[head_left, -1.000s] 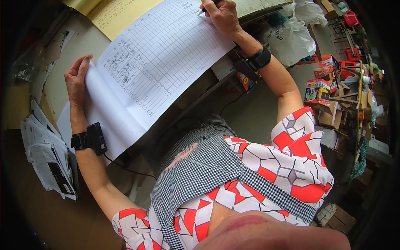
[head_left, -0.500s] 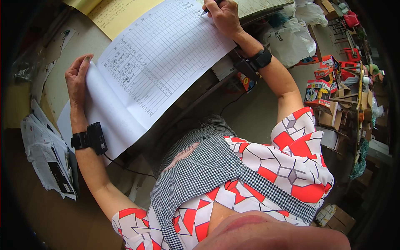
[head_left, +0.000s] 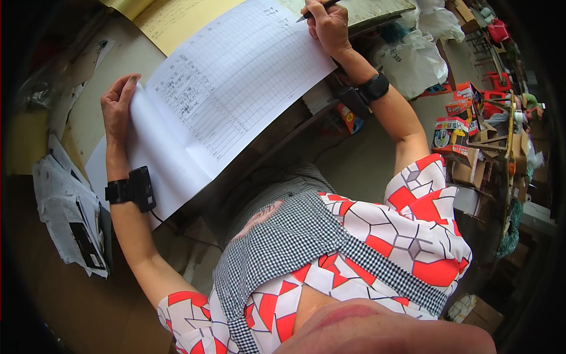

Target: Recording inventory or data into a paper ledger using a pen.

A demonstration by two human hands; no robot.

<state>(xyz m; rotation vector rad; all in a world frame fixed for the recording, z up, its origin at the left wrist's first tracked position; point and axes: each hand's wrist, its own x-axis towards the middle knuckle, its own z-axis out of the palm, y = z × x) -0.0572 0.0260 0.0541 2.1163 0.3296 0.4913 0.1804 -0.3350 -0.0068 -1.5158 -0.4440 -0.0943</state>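
Observation:
A large open ledger [head_left: 230,100] with ruled grid pages lies tilted across the desk. My left hand [head_left: 118,106] rests flat on its left page edge, fingers apart, holding the page down. My right hand [head_left: 327,23] is at the top right corner of the right page, closed around a dark pen [head_left: 312,12] whose tip touches the paper. Both wrists wear black bands with small black devices.
A yellow pad [head_left: 177,20] lies beyond the ledger. A stack of newspapers [head_left: 68,212] sits at the left. White plastic bags [head_left: 413,56] and colourful small boxes [head_left: 454,124] crowd the right side. A cable runs from the left wrist device.
My right hand with the pen has shifted very slightly along the top of the page. The left hand has stayed in place.

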